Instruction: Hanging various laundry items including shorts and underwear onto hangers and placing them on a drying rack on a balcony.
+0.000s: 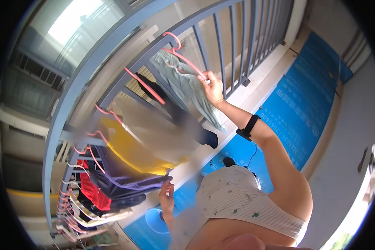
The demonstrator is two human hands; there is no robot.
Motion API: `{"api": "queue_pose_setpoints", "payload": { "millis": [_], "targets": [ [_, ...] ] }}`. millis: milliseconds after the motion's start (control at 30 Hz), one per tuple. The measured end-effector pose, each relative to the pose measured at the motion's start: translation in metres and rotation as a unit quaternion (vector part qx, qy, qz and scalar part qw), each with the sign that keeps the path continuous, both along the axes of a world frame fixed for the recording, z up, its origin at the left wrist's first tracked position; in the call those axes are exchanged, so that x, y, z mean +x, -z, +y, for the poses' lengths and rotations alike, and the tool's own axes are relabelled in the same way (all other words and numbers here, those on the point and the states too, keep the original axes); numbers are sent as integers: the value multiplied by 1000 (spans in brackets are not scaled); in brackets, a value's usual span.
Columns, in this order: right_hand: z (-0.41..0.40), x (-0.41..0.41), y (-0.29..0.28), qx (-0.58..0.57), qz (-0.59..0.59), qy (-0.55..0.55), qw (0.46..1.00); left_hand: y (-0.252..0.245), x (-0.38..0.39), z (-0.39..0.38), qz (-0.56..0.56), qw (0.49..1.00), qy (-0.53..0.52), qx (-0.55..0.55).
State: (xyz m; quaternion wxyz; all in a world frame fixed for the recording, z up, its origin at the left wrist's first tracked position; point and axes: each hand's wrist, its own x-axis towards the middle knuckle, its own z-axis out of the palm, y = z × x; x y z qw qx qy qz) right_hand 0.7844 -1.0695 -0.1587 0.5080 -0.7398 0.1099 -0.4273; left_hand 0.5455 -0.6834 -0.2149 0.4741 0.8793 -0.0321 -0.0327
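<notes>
My right hand (213,88), at the end of the arm wearing a black band, pinches one end of a pink clothes hanger (187,61). The hanger's hook is at the top bar of a grey metal railing (203,18). Grey-green cloth (181,84) hangs from this hanger. Lower in the picture, my left hand (167,195) is beside the hem of a dark purple garment (128,181); its fingers look loosely apart, with nothing visible between them. Between the hands hang a yellow garment (125,150) and a dark garment (175,107) on a pink hanger (145,86). A blur covers part of this middle area.
Farther along the railing hang a red garment (93,190) and several others on pink and white hangers. Blue printed sheeting (300,103) covers the floor. A light-blue basin (154,220) sits near my left forearm. A pale wall (337,175) rises at the right.
</notes>
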Motion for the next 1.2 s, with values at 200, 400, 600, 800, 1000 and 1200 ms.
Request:
{"api": "queue_pose_setpoints", "payload": {
  "millis": [200, 400, 600, 800, 1000, 1200],
  "targets": [
    [18, 15, -3, -127, 33, 9, 991, -16, -45, -16, 4, 994, -110, 29],
    [25, 2, -45, -194, 108, -19, 975, -13, -90, -25, 11, 980, -196, 42],
    [19, 1, -17, -183, 148, 119, 965, -7, -144, -19, -33, 965, -255, 60],
    [18, 6, -9, -391, 23, 129, 911, 3, -252, 25, -1, 915, -398, 59],
    [81, -73, 49, -330, 17, 271, 904, 18, -415, 81, 76, 843, -527, 74],
    [194, -186, 280, -129, 640, -404, 640, 21, -528, 131, 166, 766, -611, 115]
  ]
}}
